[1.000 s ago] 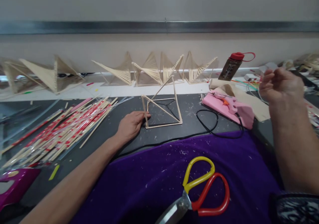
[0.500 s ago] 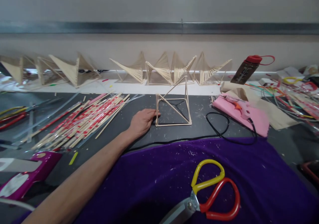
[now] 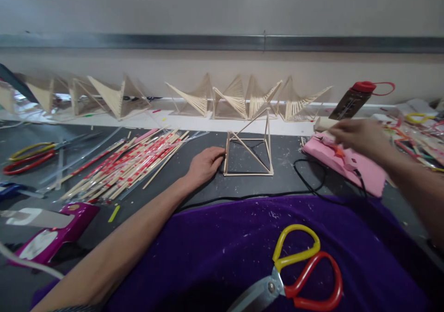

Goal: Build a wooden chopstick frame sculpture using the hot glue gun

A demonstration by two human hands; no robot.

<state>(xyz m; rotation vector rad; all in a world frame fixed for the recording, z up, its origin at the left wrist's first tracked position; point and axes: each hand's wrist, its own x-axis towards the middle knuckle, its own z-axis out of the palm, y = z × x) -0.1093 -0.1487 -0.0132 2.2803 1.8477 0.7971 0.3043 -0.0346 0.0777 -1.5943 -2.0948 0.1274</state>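
Note:
My left hand (image 3: 207, 166) rests on the grey table with its fingertips closed at the left upright of a small wooden stick frame (image 3: 250, 157). The frame is an open cage of thin sticks with slanting braces. My right hand (image 3: 362, 138) is blurred, reaching in from the right over a pink glue gun (image 3: 349, 162). Its fingers are near the gun's nozzle end; I cannot tell whether they touch it. The gun lies on a folded pink cloth or pad (image 3: 371, 182), its black cord (image 3: 312, 187) looping to the left.
Scissors (image 3: 294, 279) with yellow and red handles lie on purple cloth (image 3: 215, 256) in front. Packaged sticks (image 3: 132, 168) lie left, by a magenta tool (image 3: 58, 238). Several finished stick models (image 3: 229, 101) line the back ledge. A red-lidded bottle (image 3: 350, 101) stands tilted at right.
My right hand has come into view from the right, over the glue gun. My left hand stays at the frame. The whole view has shifted slightly.

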